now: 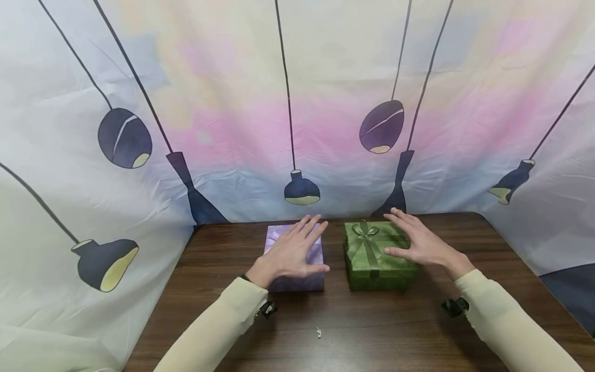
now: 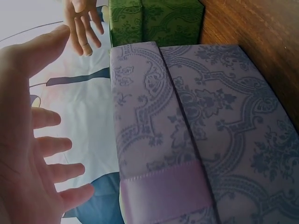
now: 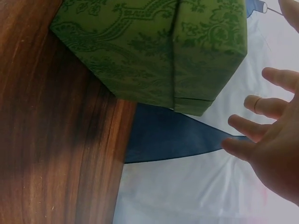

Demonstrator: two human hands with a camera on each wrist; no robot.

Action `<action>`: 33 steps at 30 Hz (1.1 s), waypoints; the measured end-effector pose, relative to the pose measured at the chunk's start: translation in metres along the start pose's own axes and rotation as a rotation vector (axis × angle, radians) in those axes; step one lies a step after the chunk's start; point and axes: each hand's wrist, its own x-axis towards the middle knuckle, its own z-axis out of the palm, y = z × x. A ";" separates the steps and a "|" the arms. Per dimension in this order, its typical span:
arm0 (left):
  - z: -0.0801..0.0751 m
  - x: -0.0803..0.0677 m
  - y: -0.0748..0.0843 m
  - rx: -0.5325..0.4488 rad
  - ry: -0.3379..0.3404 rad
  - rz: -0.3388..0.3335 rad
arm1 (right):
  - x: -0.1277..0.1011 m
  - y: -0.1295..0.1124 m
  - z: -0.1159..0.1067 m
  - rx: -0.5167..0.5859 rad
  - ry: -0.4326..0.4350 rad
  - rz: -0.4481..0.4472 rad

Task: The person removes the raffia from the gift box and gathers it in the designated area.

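A lilac gift box point(image 1: 297, 281) with a pale ribbon stands on the wooden table, its lid on, as the left wrist view shows. My left hand point(image 1: 290, 253) hovers over this box with fingers spread and covers much of its top. To the right stands a green patterned gift box point(image 1: 381, 276), lidded, with a green ribbon bow point(image 1: 366, 233) on top. My right hand point(image 1: 423, 243) is held above its right side, fingers apart and a ring on one finger. Neither hand holds anything; in the right wrist view the fingers point(image 3: 264, 107) are apart from the green box.
Both boxes stand toward the back of the dark wooden table point(image 1: 372, 336), side by side with a gap between them. A small pale scrap point(image 1: 318, 332) lies near the front. A cloth backdrop point(image 1: 241, 119) printed with hanging lamps surrounds the table's back and sides.
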 end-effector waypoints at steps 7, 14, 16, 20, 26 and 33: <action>0.004 0.007 0.002 0.010 0.009 0.016 | 0.002 0.003 0.001 0.008 0.005 0.021; 0.006 0.011 0.003 0.004 0.017 0.022 | 0.002 0.005 0.004 0.016 -0.002 0.045; 0.007 0.012 0.003 -0.004 0.022 0.027 | 0.002 0.006 0.005 0.012 -0.001 0.050; 0.009 0.014 0.003 -0.013 0.035 0.041 | 0.001 0.008 0.007 0.010 0.006 0.068; 0.013 0.018 0.005 -0.009 0.034 0.057 | -0.001 0.012 0.008 0.009 0.012 0.090; 0.016 0.026 0.009 -0.036 0.042 0.072 | -0.005 0.015 0.007 -0.015 0.021 0.101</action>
